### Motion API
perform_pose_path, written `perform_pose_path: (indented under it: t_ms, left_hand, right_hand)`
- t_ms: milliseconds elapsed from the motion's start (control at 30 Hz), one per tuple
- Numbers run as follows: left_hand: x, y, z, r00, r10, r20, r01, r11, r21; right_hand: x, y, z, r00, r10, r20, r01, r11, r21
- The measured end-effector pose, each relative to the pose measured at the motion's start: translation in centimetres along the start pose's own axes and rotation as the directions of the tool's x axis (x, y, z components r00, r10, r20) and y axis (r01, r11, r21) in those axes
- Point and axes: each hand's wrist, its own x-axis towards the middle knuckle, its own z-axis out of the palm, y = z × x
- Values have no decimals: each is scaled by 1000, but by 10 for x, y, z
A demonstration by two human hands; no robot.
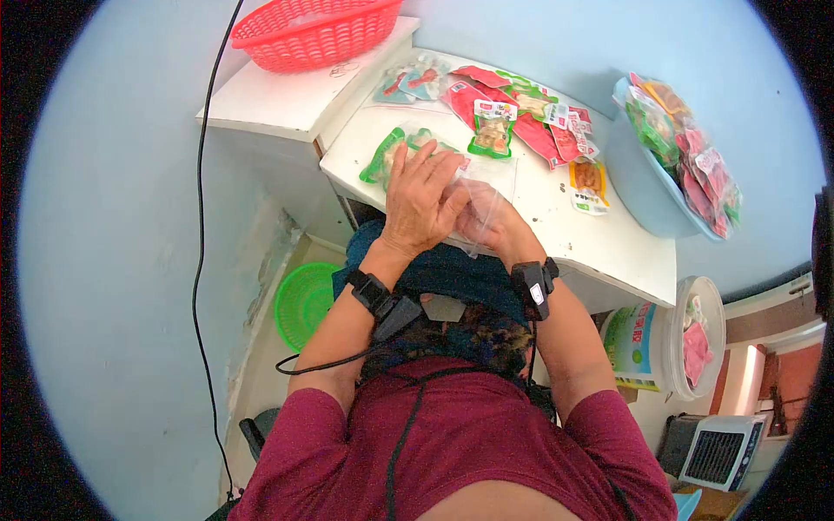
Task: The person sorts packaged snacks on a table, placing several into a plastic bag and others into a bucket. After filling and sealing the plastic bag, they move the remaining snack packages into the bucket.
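My left hand (420,198) lies over a clear plastic bag (452,158) at the table's near edge. Its fingers are stretched out and its thumb meets my right hand. Inside the bag, green-edged snack packets (380,160) show beyond my fingertips. My right hand (488,217) is closed on the bag's near end, with loose film hanging over its fingers; its fingertips are partly hidden behind my left hand. Just beyond the hands lies a green-and-clear snack packet (493,130), beside several red packets (532,139).
Filled clear bags (415,80) lie at the table's back left. A yellow packet (590,184) is at the right, near a blue basin (641,178) heaped with packets. A red basket (317,36) stands on the raised shelf. Below are a green basket (304,306) and a plastic bucket (638,346).
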Motion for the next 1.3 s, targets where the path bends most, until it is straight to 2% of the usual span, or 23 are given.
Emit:
perform_pose_path:
  t_ms: [100,300,400,500,600,633,733,800,833,933,967,1067,1167,1300]
  left_hand:
    - [-2,-1,-1,1000,0,31,-1,1000,29]
    - [-11,-6,16,1000,-12,-23,14,997,79]
    - [-14,-5,18,999,11,-33,-7,991,133]
    - [-16,-7,21,998,29,-59,-20,989,147]
    - [-15,-5,20,996,36,-81,-23,987,162]
    - [-15,-4,19,997,31,-72,-19,987,162]
    - [-14,-3,19,997,36,-69,-24,986,168]
    - [-15,-3,19,996,44,-73,-31,986,165]
    - [-15,-3,19,996,45,-75,-32,987,160]
    - [-16,-5,21,997,41,-69,-30,988,153]
    - [-17,-6,21,997,39,-63,-29,988,152]
    - [-16,-4,20,996,44,-72,-33,988,152]
    - [-14,-3,19,999,36,-31,-30,983,179]
    - [-12,-1,16,1000,-6,30,1,985,175]
  right_hand:
    - [-2,-3,6,998,17,-58,-20,998,-52]
    - [-1,10,-6,993,-100,-54,97,994,-57]
    - [3,16,-13,988,-135,-75,135,991,-2]
    - [-27,2,-3,972,-193,-135,185,980,-69]
    - [-56,-25,2,950,-153,-271,55,940,-336]
    - [-65,-35,1,939,-198,-281,52,890,-453]
    - [-75,-59,-18,853,-442,-277,200,768,-608]
    - [-72,-75,-28,768,-581,-269,198,614,-764]
    - [-69,-82,-31,754,-604,-259,177,566,-805]
    - [-46,-98,-47,697,-705,-130,110,285,-952]
    - [-34,-105,-59,670,-742,-17,50,68,-996]
    - [-14,-118,-44,709,-694,122,-43,-215,-976]
    - [23,-123,-70,695,-647,312,17,-420,-908]
    - [41,-129,-45,846,-526,82,-84,-284,-955]
